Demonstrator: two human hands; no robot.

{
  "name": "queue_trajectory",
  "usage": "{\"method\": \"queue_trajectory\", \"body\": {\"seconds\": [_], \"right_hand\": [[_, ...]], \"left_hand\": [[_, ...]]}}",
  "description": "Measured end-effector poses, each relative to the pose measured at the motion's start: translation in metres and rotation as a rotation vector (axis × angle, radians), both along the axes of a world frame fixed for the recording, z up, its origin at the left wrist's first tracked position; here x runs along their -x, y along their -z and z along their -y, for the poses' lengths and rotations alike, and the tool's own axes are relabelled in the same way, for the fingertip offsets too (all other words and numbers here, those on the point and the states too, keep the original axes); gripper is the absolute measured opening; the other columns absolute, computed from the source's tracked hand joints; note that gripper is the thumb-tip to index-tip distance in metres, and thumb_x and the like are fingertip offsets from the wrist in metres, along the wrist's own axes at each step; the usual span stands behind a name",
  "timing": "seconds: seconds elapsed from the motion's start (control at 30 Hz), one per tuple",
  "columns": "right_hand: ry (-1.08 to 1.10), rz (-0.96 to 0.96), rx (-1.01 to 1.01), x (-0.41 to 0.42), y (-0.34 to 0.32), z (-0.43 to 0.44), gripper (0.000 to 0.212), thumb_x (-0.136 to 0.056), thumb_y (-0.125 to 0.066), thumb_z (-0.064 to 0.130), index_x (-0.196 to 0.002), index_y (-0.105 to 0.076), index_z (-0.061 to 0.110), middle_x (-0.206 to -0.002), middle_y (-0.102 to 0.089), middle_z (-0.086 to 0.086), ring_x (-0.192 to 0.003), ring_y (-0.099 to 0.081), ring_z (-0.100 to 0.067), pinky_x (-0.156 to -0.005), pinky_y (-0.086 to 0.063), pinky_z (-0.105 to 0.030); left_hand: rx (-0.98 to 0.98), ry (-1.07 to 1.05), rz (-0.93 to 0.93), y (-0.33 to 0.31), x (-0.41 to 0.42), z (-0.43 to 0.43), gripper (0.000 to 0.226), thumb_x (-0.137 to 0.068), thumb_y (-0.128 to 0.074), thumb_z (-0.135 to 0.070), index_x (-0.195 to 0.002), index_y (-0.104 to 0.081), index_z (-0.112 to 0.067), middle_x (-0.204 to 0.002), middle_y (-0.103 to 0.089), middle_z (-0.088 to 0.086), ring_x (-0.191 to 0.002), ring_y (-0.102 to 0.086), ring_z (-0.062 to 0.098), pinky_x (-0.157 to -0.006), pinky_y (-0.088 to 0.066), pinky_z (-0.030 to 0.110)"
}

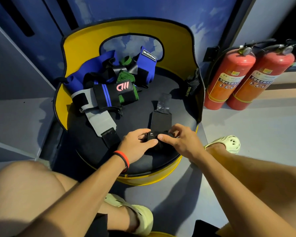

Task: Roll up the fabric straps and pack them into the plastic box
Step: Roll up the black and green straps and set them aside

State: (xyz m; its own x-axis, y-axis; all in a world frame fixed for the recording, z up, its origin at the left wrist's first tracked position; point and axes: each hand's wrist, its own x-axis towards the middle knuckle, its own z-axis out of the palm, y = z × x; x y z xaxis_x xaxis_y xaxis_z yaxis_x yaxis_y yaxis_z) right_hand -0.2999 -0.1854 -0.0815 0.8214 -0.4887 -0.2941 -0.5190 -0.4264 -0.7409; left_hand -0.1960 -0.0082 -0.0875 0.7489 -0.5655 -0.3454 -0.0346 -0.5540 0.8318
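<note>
**Black strap pinched at its near end on the chair seat**

A black strap (160, 119) is laid flat on the dark seat of a yellow chair (79, 38). Its near end is clamped between the fingers and thumbs of the left hand (137, 142) and the right hand (179, 141), both grips closed on it. A pile of blue, green and grey straps (109, 82) is heaped at the seat's far left. Two red fire extinguishers (246, 76) are stood to the right.

Matt woven cloth straps (109, 82) lie on a smooth, faintly sheened black padded seat (178, 115); its yellow shell (79, 41) looks glossy; two red extinguishers (246, 76) show shiny painted metal.
</note>
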Motion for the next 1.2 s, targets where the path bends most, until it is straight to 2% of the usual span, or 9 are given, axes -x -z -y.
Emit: {"method": "queue_trajectory", "body": {"seconds": [0.1,0.2,0.33,0.53,0.7,0.83,0.93,1.03,1.2], "right_hand": [[0.002,0.022,0.008,-0.002,0.0,-0.003,0.05,-0.078,-0.07,0.069,-0.09,-0.061,0.021,-0.082,-0.065,-0.005,-0.076,-0.062,-0.023,-0.066,-0.051,-0.041],[0.062,0.099,0.028,-0.002,0.004,-0.005,0.048,-0.083,-0.065,0.067,-0.094,-0.058,0.021,-0.078,-0.059,-0.003,-0.075,-0.061,-0.026,-0.066,-0.052,-0.044],[0.104,0.211,0.005,0.005,0.009,-0.005,0.038,-0.089,-0.067,0.057,-0.102,-0.051,0.025,-0.091,-0.059,0.0,-0.076,-0.066,-0.027,-0.072,-0.057,-0.051],[0.07,0.155,-0.099,0.01,0.013,0.004,0.05,-0.08,-0.085,0.042,-0.119,-0.057,0.027,-0.113,-0.068,0.007,-0.104,-0.066,-0.014,-0.09,-0.056,-0.037],[0.093,0.133,-0.112,0.003,0.01,0.011,0.049,-0.079,-0.083,0.049,-0.117,-0.06,0.028,-0.114,-0.069,0.011,-0.106,-0.066,-0.013,-0.095,-0.056,-0.041],[0.059,0.115,-0.143,0.003,0.008,0.018,0.059,-0.069,-0.077,0.063,-0.118,-0.067,0.032,-0.113,-0.073,0.013,-0.098,-0.071,-0.012,-0.091,-0.059,-0.044],[0.025,0.09,-0.174,0.004,0.003,0.02,0.039,-0.078,-0.083,0.044,-0.113,-0.07,0.031,-0.106,-0.075,0.012,-0.093,-0.073,-0.011,-0.091,-0.06,-0.043],[-0.027,0.005,-0.264,0.009,-0.005,0.017,0.032,-0.081,-0.085,0.032,-0.109,-0.07,0.024,-0.096,-0.076,0.006,-0.076,-0.075,-0.019,-0.085,-0.062,-0.046],[-0.005,-0.101,-0.389,0.013,-0.01,0.013,0.045,-0.083,-0.083,0.032,-0.118,-0.063,0.014,-0.099,-0.074,-0.008,-0.076,-0.077,-0.028,-0.083,-0.063,-0.045]], "left_hand": [[-0.011,0.008,0.004,0.001,0.002,0.003,0.047,-0.09,-0.072,-0.04,-0.135,-0.06,-0.033,-0.12,-0.066,-0.01,-0.113,-0.062,0.009,-0.1,-0.049,0.029],[-0.029,-0.057,0.022,0.002,0.003,0.017,0.04,-0.092,-0.065,-0.049,-0.128,-0.063,-0.033,-0.124,-0.059,-0.004,-0.108,-0.062,0.017,-0.098,-0.052,0.036],[-0.044,-0.139,0.054,-0.001,0.001,0.034,0.035,-0.094,-0.06,-0.053,-0.116,-0.068,-0.027,-0.114,-0.064,-0.004,-0.102,-0.062,0.016,-0.085,-0.049,0.029],[0.055,-0.31,0.005,-0.004,-0.013,0.052,0.037,-0.081,-0.079,-0.046,-0.105,-0.07,-0.019,-0.095,-0.069,-0.007,-0.088,-0.064,0.007,-0.067,-0.047,0.02],[0.042,-0.309,0.082,-0.01,-0.015,0.063,0.028,-0.085,-0.075,-0.047,-0.097,-0.074,-0.021,-0.091,-0.071,-0.007,-0.093,-0.066,0.014,-0.074,-0.05,0.026],[0.004,-0.172,0.06,-0.012,-0.01,0.051,0.042,-0.088,-0.071,-0.049,-0.125,-0.067,-0.029,-0.122,-0.064,-0.013,-0.114,-0.058,0.008,-0.091,-0.046,0.027],[0.064,-0.149,-0.072,-0.01,-0.007,0.034,0.054,-0.083,-0.08,-0.032,-0.134,-0.062,-0.03,-0.138,-0.059,-0.006,-0.129,-0.052,0.011,-0.109,-0.045,0.038],[0.072,-0.165,-0.125,-0.003,0.0,0.017,0.052,-0.081,-0.083,-0.03,-0.129,-0.065,-0.03,-0.134,-0.063,-0.001,-0.126,-0.057,0.016,-0.106,-0.049,0.047],[0.004,-0.201,-0.101,0.005,0.01,0.012,0.055,-0.074,-0.082,-0.046,-0.124,-0.068,-0.028,-0.118,-0.069,-0.004,-0.109,-0.066,0.019,-0.096,-0.056,0.046]]}}
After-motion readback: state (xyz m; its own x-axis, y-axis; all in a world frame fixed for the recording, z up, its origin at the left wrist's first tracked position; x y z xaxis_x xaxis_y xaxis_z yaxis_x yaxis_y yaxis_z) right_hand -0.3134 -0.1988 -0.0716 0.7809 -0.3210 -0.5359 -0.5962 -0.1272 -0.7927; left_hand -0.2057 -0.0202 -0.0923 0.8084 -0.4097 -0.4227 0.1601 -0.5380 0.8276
